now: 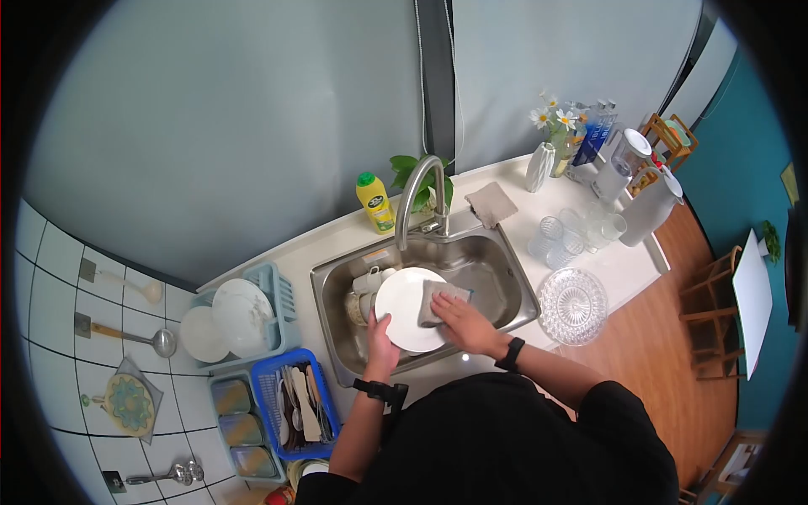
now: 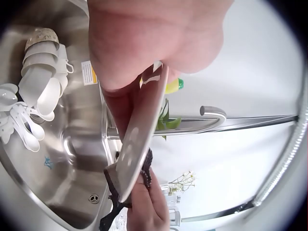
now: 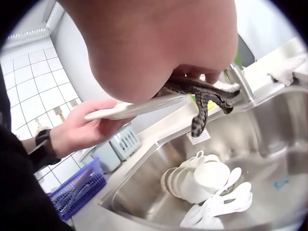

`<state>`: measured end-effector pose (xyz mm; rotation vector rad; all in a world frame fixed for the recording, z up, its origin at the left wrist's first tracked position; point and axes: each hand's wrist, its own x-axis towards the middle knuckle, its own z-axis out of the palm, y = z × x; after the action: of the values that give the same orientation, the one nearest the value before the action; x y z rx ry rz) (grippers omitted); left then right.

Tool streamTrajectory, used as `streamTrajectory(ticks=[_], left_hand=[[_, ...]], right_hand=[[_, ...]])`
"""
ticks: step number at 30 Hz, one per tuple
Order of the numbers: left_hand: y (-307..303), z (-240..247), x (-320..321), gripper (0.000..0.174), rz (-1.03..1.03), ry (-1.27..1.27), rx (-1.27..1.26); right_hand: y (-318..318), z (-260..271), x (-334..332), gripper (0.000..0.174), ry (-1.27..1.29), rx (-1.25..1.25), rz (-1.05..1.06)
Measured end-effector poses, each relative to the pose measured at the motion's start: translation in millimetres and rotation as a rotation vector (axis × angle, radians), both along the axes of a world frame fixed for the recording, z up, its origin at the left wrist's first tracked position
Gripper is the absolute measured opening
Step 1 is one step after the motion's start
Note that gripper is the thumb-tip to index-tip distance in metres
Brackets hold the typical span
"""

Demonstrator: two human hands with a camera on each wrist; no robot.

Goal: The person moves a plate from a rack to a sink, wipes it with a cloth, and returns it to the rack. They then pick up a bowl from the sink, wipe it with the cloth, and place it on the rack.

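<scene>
A round white plate point(image 1: 406, 308) is held over the steel sink point(image 1: 497, 278). My left hand point(image 1: 380, 337) grips the plate's near-left rim. My right hand point(image 1: 459, 321) presses a grey dishcloth point(image 1: 436, 296) flat onto the plate's face. In the left wrist view the plate point(image 2: 142, 139) is seen edge-on, with the dark cloth point(image 2: 147, 169) beside it. The right wrist view shows the plate point(image 3: 137, 109) from below and the cloth point(image 3: 202, 96) hanging off it. White cups point(image 3: 197, 180) and white spoons point(image 3: 211, 209) lie in the sink's basin under the plate.
A curved tap point(image 1: 417, 194) and yellow detergent bottle point(image 1: 375, 202) stand behind the sink. A drying rack with white plates point(image 1: 240, 316) and a blue cutlery basket point(image 1: 295, 404) sit at left. Glasses point(image 1: 576, 231), a cut-glass dish point(image 1: 572, 305) and a folded cloth point(image 1: 491, 204) lie at right.
</scene>
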<state>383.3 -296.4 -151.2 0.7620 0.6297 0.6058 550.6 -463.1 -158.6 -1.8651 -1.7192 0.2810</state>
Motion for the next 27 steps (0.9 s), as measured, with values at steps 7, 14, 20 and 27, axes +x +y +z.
streamTrajectory(ticks=[7, 14, 20, 27], left_hand=[[0, -7, 4, 0.048, 0.064, 0.273, 0.004], [3, 7, -1, 0.039, -0.079, -0.03, -0.11], [10, 7, -11, 0.048, -0.08, -0.034, 0.047], [-4, 23, 5, 0.047, -0.117, 0.027, -0.092]], right_hand=[[31, 33, -22, 0.059, 0.016, 0.054, 0.12], [47, 46, 15, 0.057, -0.117, 0.096, 0.005], [11, 13, 6, 0.059, -0.037, 0.07, -0.061], [42, 46, -21, 0.061, -0.031, 0.135, 0.03]])
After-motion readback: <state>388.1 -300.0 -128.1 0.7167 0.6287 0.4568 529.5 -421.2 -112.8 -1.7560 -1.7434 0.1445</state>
